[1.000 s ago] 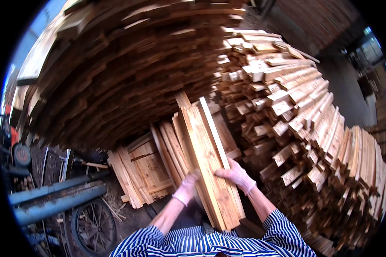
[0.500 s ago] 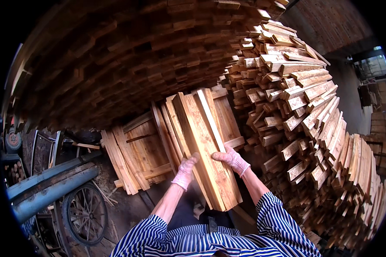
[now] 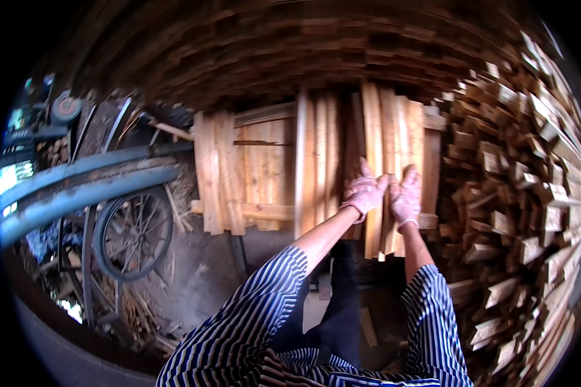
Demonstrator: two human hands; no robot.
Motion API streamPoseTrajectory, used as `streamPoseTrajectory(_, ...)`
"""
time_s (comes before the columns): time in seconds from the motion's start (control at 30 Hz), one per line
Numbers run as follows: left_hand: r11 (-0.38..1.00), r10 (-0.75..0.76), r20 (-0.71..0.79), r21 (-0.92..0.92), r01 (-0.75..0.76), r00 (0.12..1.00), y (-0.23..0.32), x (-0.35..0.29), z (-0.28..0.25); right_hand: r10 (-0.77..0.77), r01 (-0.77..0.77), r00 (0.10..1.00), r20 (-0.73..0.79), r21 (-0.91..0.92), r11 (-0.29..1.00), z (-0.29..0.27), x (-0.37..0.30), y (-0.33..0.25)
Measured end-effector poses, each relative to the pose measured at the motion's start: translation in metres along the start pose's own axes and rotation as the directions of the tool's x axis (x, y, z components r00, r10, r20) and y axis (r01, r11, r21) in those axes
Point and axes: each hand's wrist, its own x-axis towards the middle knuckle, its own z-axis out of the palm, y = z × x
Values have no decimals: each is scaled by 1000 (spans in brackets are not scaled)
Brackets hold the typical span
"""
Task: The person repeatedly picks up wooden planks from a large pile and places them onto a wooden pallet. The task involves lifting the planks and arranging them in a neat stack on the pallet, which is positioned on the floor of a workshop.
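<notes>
My left hand point(image 3: 366, 193), in a pale pinkish knit glove, lies against the left side of a group of narrow wooden boards point(image 3: 374, 129). Its fingers are stretched out. My right hand point(image 3: 405, 198), gloved the same way, rests on top of these boards with its fingers extended. The two hands are close together near the boards' front ends. Under the boards is a low wooden slatted platform point(image 3: 274, 211). A second group of boards point(image 3: 319, 148) lies left of my hands, and more boards point(image 3: 218, 171) lie at the platform's left end.
A tall stack of wood pieces point(image 3: 490, 193) rises at the right, and a dark wall of stacked wood point(image 3: 271, 58) stands beyond the platform. At the left are blue metal beams point(image 3: 90, 193) and a spoked wheel point(image 3: 134, 235). Wood scraps point(image 3: 139, 309) litter the floor.
The boards, gripped and tilted in both hands before, now lie on the platform's right part. My hands have loosened and moved onto them, closer together. The view has turned left.
</notes>
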Motion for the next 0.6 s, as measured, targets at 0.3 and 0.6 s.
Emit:
streamPoseTrajectory(0.3,976,215,-70,-3,-216,974,-76,-83,-114,224,-215,975,11,-232,948,-28,13,-26)
streamPoseTrajectory(0.6,920,-181,-743,104,379,644,-370,-64,-301,-328,182,936,130,618,765,173,-99,-287)
